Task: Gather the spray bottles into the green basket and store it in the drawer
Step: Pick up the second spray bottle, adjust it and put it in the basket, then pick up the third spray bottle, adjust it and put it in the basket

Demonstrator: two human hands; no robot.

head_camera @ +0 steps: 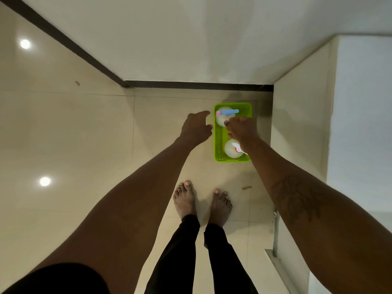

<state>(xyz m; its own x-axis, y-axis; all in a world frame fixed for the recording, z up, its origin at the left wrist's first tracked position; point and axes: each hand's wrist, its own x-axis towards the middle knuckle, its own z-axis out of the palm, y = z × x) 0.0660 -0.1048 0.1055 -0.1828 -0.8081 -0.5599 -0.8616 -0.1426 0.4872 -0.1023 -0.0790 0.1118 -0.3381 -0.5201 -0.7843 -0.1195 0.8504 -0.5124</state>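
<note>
A green basket with two spray bottles, blue-topped and white-topped, is seen near the floor's far corner; the left hand is held loosely unclenched beside it, the right hand curled over it, its grasp unclear.

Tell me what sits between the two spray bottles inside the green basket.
In the head view, the right hand hovers over the green basket, covering the gap between the blue-topped bottle and red-topped bottle.

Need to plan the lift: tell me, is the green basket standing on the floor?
Yes, the green basket sits flat on the tiled floor, with two spray bottles inside.
</note>
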